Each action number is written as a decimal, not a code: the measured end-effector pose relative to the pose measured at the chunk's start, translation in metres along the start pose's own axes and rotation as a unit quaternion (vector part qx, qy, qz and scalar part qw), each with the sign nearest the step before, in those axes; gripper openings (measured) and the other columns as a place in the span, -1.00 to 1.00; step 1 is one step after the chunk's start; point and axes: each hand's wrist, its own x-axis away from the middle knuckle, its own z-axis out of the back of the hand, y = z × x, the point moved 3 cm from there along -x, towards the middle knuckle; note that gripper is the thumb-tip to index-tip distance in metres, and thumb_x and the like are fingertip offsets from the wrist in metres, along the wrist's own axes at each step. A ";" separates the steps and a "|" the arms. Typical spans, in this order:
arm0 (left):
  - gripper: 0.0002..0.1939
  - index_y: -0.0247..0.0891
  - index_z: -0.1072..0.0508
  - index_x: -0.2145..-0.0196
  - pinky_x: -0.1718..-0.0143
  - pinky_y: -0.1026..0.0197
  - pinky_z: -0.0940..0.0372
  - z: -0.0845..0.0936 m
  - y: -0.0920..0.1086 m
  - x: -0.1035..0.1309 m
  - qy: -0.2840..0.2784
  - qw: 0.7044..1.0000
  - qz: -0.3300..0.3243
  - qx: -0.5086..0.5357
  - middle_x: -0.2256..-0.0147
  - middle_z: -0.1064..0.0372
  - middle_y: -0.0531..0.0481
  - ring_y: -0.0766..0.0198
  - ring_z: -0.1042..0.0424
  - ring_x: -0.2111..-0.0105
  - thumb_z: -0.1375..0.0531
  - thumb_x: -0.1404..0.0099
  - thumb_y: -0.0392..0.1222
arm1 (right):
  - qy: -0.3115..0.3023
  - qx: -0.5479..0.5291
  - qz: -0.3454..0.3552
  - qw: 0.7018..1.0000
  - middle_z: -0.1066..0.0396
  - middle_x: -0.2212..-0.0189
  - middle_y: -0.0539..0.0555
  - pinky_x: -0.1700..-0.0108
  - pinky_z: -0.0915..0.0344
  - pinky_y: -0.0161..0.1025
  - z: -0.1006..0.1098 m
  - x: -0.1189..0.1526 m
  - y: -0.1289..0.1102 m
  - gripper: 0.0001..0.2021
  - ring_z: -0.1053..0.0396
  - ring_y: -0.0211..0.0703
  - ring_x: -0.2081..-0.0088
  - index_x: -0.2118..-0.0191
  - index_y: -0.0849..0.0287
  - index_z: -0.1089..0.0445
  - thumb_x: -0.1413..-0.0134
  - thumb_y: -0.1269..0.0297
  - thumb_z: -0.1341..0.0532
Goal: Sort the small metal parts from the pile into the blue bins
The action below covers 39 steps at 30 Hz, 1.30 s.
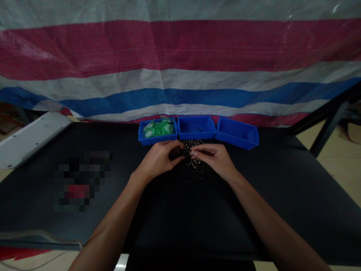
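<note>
A pile of small dark screws with shiny heads (197,170) lies on the black table between my two hands. My left hand (162,157) is at the pile's left edge, thumb and fingers curled together around something small and dark that I cannot make out. From the right, my right hand (216,157) reaches over the pile, its thumb and forefinger pinched at a small shiny-tipped piece that looks like a screw. The fingertips of both hands nearly meet above the pile, and part of it is hidden behind them.
Behind the pile stand three blue bins: the left bin (144,140) holds green and clear plastic bags, the middle bin (194,135) a small dark piece, then the right bin (237,140). A striped sheet (180,45) hangs behind the black table (180,222). A blurred patch covers the left.
</note>
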 end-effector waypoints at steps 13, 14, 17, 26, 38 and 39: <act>-0.94 -0.27 -0.45 0.33 0.41 0.19 -0.24 -0.008 -0.015 0.003 -0.084 0.991 0.073 -0.072 0.36 -0.42 -0.06 0.24 -0.38 0.43 -0.20 -0.22 -0.25 | 0.107 -0.014 0.066 0.992 -0.36 -0.18 0.07 -0.14 -0.37 0.05 0.002 -0.009 -0.003 -0.48 -0.48 0.00 -0.02 -0.16 -0.05 -0.38 -0.03 0.35 -0.31; -0.93 -0.27 -0.46 0.33 0.41 0.19 -0.24 -0.008 -0.015 0.003 -0.085 0.991 0.072 -0.067 0.36 -0.42 -0.06 0.24 -0.38 0.42 -0.20 -0.22 -0.25 | 0.103 -0.006 0.061 0.993 -0.38 -0.17 0.08 -0.13 -0.38 0.05 0.001 -0.007 -0.002 -0.50 -0.49 -0.01 0.01 -0.15 -0.04 -0.39 -0.05 0.33 -0.30; -0.93 -0.27 -0.48 0.34 0.41 0.19 -0.25 -0.007 -0.018 0.003 -0.088 0.992 0.076 -0.052 0.38 -0.43 -0.05 0.24 -0.38 0.42 -0.21 -0.24 -0.25 | 0.098 0.000 0.052 0.994 -0.43 -0.11 0.10 -0.09 -0.41 0.04 0.002 -0.001 -0.001 -0.55 -0.53 -0.03 0.09 -0.11 -0.01 -0.43 -0.06 0.31 -0.30; -0.95 -0.27 -0.53 0.36 0.37 0.20 -0.28 -0.011 -0.021 0.000 -0.071 0.995 0.072 -0.018 0.39 -0.51 -0.04 0.24 -0.45 0.41 -0.25 -0.25 -0.27 | 0.092 -0.005 0.054 0.994 -0.48 -0.04 0.09 0.03 -0.45 0.00 0.003 0.000 -0.003 -0.62 -0.55 -0.08 0.23 -0.02 0.01 -0.48 -0.03 0.29 -0.32; -0.88 -0.27 -0.56 0.39 0.44 0.21 -0.27 -0.009 -0.022 0.000 -0.023 0.993 0.112 0.002 0.47 -0.50 -0.02 0.27 -0.42 0.50 -0.21 -0.24 -0.27 | 0.079 0.028 0.054 0.995 -0.53 0.04 0.11 0.09 -0.47 -0.05 0.004 0.001 -0.005 -0.67 -0.54 -0.14 0.30 0.01 0.07 -0.50 -0.06 0.25 -0.28; -0.88 -0.28 -0.55 0.39 0.43 0.21 -0.27 -0.008 -0.020 0.000 -0.008 0.993 0.116 0.000 0.46 -0.50 -0.02 0.27 -0.41 0.49 -0.21 -0.25 -0.27 | 0.079 0.031 0.057 0.995 -0.54 0.06 0.11 0.10 -0.47 -0.05 0.004 0.001 -0.005 -0.68 -0.54 -0.14 0.31 0.02 0.08 -0.50 -0.07 0.25 -0.28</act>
